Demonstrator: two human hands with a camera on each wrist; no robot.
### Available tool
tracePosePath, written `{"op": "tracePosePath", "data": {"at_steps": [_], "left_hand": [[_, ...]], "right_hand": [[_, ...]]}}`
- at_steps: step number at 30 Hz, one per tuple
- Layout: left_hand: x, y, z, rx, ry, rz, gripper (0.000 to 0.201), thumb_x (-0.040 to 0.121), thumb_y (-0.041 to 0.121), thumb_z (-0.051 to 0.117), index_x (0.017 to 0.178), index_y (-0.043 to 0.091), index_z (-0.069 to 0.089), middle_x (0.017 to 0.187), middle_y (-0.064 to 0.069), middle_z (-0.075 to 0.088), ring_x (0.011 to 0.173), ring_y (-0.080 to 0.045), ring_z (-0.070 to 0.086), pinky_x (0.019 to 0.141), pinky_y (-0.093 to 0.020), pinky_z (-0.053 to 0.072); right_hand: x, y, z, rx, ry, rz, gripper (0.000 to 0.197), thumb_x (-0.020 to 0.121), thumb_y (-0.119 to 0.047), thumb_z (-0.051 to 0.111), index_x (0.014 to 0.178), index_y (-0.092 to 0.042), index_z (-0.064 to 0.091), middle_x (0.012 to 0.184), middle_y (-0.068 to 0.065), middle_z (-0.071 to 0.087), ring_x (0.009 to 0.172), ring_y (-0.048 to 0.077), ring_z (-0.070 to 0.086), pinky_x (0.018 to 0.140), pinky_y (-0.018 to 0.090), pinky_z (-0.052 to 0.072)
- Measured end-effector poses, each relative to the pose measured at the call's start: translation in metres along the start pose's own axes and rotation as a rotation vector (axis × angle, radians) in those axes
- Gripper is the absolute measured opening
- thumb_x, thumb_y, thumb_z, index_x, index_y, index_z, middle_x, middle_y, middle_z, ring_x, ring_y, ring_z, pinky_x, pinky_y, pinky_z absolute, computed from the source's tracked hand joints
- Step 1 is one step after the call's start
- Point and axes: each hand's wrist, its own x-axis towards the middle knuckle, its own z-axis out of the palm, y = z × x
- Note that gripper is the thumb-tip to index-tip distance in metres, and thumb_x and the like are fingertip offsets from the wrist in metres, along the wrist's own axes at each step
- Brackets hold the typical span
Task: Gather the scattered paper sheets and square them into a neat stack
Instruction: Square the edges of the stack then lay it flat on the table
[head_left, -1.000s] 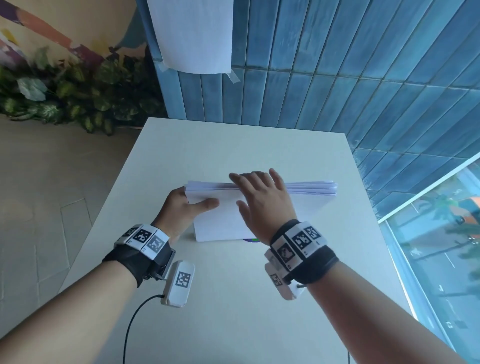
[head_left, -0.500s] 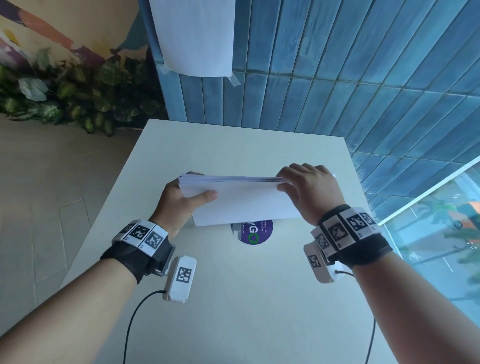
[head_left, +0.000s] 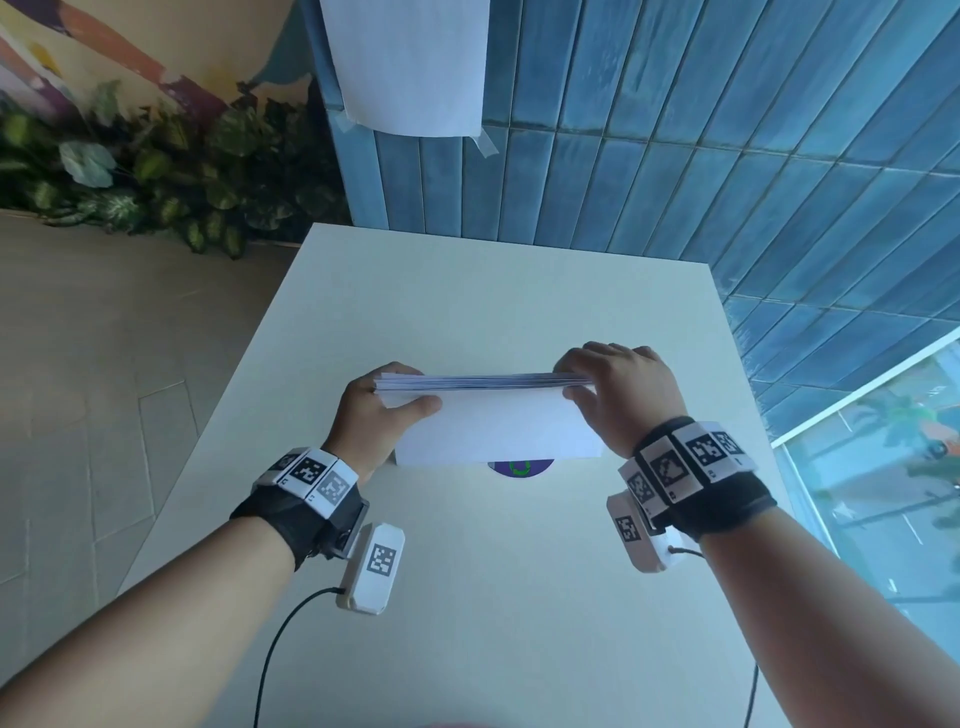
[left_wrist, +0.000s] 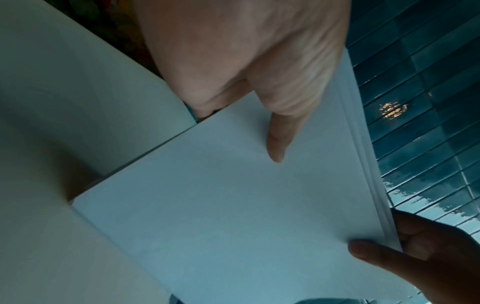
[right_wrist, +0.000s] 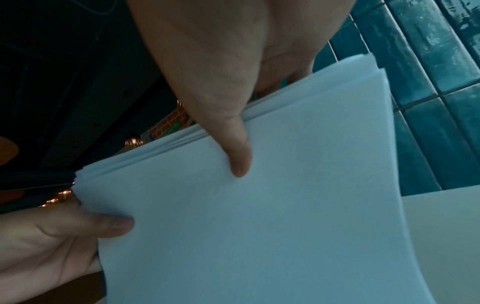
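Observation:
A stack of white paper sheets stands on its long edge on the white table. My left hand grips its left end, thumb on the near face and fingers behind. My right hand grips the right end the same way. In the left wrist view the left thumb lies on the paper, with the right hand at the far end. In the right wrist view my thumb presses the paper and the left hand holds the other end. The top edges look slightly uneven.
A round purple sticker on the table shows just under the stack. A blue tiled wall rises behind the table, with a white sheet taped to it. Plants stand far left. The floor drops off left of the table.
My right hand moved from the middle of the stack's top edge to its right end and took hold. The stack has been lowered, covering most of the purple sticker.

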Motion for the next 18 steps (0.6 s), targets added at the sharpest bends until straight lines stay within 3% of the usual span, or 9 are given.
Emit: {"op": "tracePosePath", "data": {"at_steps": [4,9,12,14,18], "left_hand": [[0.004,0.014,-0.005,-0.059,-0.031,-0.008,0.03,0.073,0.01,0.082,0.101,0.006,0.071,0.099,-0.008,0.076,0.092,-0.024,0.072,0.083,-0.035,0.055],[0.01,0.023,-0.013,-0.129,-0.055,0.023,0.036,0.074,0.0,0.08,0.108,0.002,0.068,0.103,-0.009,0.075,0.09,-0.021,0.071,0.081,-0.03,0.056],[0.006,0.007,-0.011,-0.083,-0.073,-0.018,0.034,0.07,-0.002,0.082,0.098,0.01,0.068,0.095,-0.003,0.072,0.086,-0.015,0.067,0.079,-0.028,0.052],[0.001,-0.005,-0.008,-0.038,-0.124,-0.038,0.028,0.069,-0.002,0.082,0.093,0.007,0.069,0.092,-0.003,0.072,0.084,-0.016,0.066,0.081,-0.031,0.051],[-0.001,-0.01,-0.004,0.01,-0.097,-0.036,0.015,0.073,0.006,0.082,0.085,0.006,0.072,0.08,-0.003,0.07,0.078,-0.019,0.061,0.074,-0.03,0.046]], "right_hand": [[0.005,0.001,-0.014,-0.018,0.05,-0.015,0.013,0.078,-0.01,0.065,0.088,-0.019,0.068,0.078,0.001,0.068,0.074,0.03,0.063,0.066,0.03,0.035],[0.009,-0.004,-0.027,-0.004,0.011,-0.018,0.015,0.083,-0.017,0.061,0.097,-0.021,0.065,0.089,0.0,0.068,0.083,0.028,0.061,0.065,0.029,0.036],[0.005,-0.003,-0.015,0.005,-0.089,0.008,0.018,0.083,-0.021,0.062,0.099,-0.027,0.064,0.096,-0.007,0.068,0.091,0.022,0.062,0.071,0.029,0.038],[0.001,-0.001,-0.005,-0.007,-0.149,0.026,0.015,0.083,-0.022,0.061,0.096,-0.029,0.064,0.094,-0.01,0.067,0.091,0.019,0.06,0.069,0.027,0.036],[-0.001,0.0,-0.002,0.004,-0.111,0.029,0.013,0.085,-0.019,0.059,0.092,-0.027,0.067,0.088,-0.005,0.068,0.087,0.023,0.061,0.064,0.029,0.041]]}}
